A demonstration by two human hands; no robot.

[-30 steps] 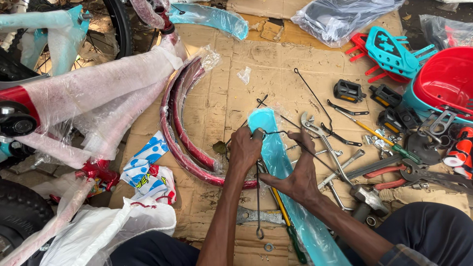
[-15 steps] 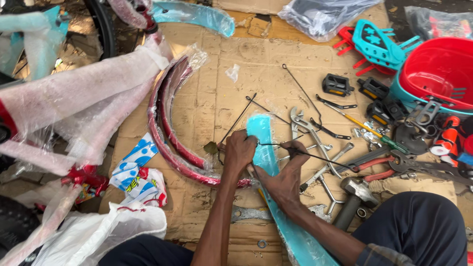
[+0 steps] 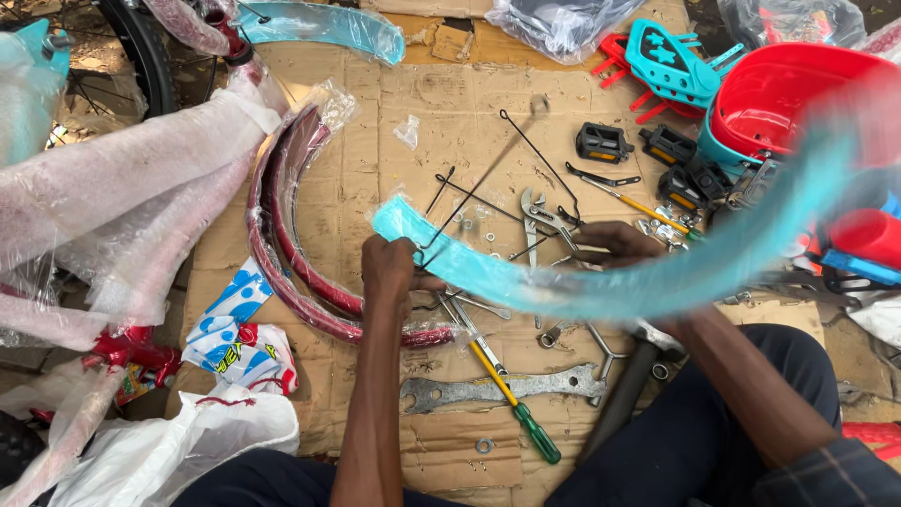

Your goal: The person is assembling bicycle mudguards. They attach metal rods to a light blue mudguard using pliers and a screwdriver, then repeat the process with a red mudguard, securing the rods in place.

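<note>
A long teal bicycle fender [image 3: 526,282] is held up across the cardboard. It curves from the middle toward the right, and its right half is blurred. My left hand [image 3: 389,269] is closed around its left end, where thin black wire stays [image 3: 441,211] are fixed. My right hand [image 3: 612,244] grips the fender's middle from behind, with its fingers showing above the teal edge. A second long wire stay [image 3: 530,141] stands out beyond it.
Plastic-wrapped red fenders [image 3: 282,235] lie to the left. Below the hands are a flat multi-wrench [image 3: 507,388], a green-handled screwdriver [image 3: 530,427] and a hammer [image 3: 619,394]. Spanners [image 3: 531,221], black pedals [image 3: 601,141], a red basket [image 3: 798,89], a bicycle wheel [image 3: 141,56] and a wrapped frame [image 3: 113,197] surround the cardboard.
The teal fender lay lengthwise toward me under both hands. Now it is lifted and swung crosswise to the right, with both hands still on it.
</note>
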